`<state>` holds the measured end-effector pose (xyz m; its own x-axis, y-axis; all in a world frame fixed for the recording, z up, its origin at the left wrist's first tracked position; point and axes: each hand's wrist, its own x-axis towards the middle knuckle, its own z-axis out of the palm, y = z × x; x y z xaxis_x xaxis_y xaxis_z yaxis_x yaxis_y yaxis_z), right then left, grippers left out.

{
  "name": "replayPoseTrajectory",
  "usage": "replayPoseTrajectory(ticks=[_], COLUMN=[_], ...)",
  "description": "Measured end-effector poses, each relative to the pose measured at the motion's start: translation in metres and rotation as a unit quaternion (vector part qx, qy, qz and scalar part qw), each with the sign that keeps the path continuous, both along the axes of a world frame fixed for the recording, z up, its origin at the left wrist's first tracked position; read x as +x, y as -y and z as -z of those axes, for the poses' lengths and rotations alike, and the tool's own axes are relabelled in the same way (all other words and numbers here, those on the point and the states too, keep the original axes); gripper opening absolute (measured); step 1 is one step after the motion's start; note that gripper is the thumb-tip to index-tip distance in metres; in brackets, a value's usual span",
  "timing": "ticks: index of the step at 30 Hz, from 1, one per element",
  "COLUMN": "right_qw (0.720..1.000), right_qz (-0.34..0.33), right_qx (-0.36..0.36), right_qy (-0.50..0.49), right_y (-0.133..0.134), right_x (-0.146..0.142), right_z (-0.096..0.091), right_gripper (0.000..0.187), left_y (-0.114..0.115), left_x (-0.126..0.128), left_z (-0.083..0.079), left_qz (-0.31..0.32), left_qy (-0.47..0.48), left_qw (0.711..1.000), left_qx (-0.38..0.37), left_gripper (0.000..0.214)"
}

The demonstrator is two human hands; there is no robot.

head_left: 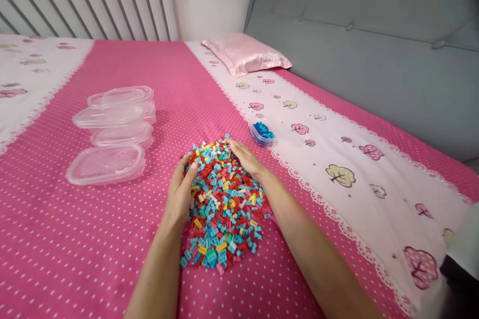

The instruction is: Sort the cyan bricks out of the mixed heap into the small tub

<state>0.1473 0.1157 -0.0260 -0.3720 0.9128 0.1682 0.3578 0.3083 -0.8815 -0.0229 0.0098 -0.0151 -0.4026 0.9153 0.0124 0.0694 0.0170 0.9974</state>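
A heap of small toy building blocks [224, 199] in red, light blue, yellow, white and pink lies on the pink dotted bedspread. Against the heap's left side rests my left hand [181, 189], thumb apart from the fingers, whose tips are partly hidden behind the blocks. My right hand [245, 158] lies along the upper right side of the pile with its fingers stretched out, touching the blocks. Neither hand is closed around a block. Just beyond my right hand stands a small clear tub [263, 134] holding blue blocks [264, 130].
Several clear plastic containers [107, 163] stand in a row on the bedspread [149, 259] at the left. A pink satin pillow [247, 55] lies at the far end, beside the grey padded headboard [359, 55]. A white radiator [82, 0] lines the back wall.
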Motion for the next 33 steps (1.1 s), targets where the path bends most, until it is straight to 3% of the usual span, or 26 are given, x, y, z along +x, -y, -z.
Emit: replayPoseTrajectory(ticks=[4,8,11,13,15,17,18,20,23,28,30,33], right_qw=[0.998,0.983,0.983,0.994,0.993,0.963,0.945,0.91,0.864,0.844,0.847,0.849], right_qz=[-0.036,-0.133,-0.114,-0.021,0.116,0.233,0.26,0.271,0.282,0.292,0.292,0.299], right_qx=[-0.01,-0.06,-0.048,-0.012,0.027,0.078,0.093,0.12,0.138,0.123,0.122,0.122], right_qy=[-0.048,-0.11,-0.133,-0.104,-0.017,0.113,0.177,0.29,0.393,0.432,0.428,0.418], right_y=[0.035,0.067,0.089,0.106,0.126,0.15,0.163,0.189,0.217,0.225,0.224,0.226], right_x=[-0.01,-0.004,0.019,0.044,0.072,0.101,0.115,0.137,0.155,0.157,0.157,0.157], right_z=[-0.019,-0.047,-0.056,-0.046,-0.026,-0.001,0.011,0.027,0.034,0.027,0.025,0.024], right_gripper=[0.062,0.057,0.055,0.055,0.058,0.063,0.063,0.061,0.057,0.056,0.055,0.055], left_y=[0.001,0.005,0.012,0.017,0.022,0.025,0.026,0.029,0.039,0.071,0.09,0.124], left_x=[0.009,0.013,0.012,0.011,0.01,0.012,0.014,0.02,0.034,0.049,0.048,0.041], left_z=[-0.008,-0.022,-0.037,-0.048,-0.057,-0.063,-0.066,-0.071,-0.085,-0.111,-0.109,-0.083], left_qz=[0.038,0.065,0.053,0.033,0.021,0.016,0.015,0.015,0.021,0.019,0.012,0.014], left_qy=[0.004,-0.035,-0.072,-0.113,-0.16,-0.206,-0.23,-0.27,-0.311,-0.347,-0.365,-0.41], left_qw=[0.999,0.997,0.995,0.991,0.983,0.973,0.966,0.953,0.937,0.923,0.92,0.911], left_qx=[0.007,0.039,0.051,0.064,0.084,0.105,0.116,0.137,0.156,0.164,0.14,0.052], left_gripper=[0.056,0.056,0.056,0.055,0.055,0.056,0.057,0.059,0.061,0.061,0.064,0.082])
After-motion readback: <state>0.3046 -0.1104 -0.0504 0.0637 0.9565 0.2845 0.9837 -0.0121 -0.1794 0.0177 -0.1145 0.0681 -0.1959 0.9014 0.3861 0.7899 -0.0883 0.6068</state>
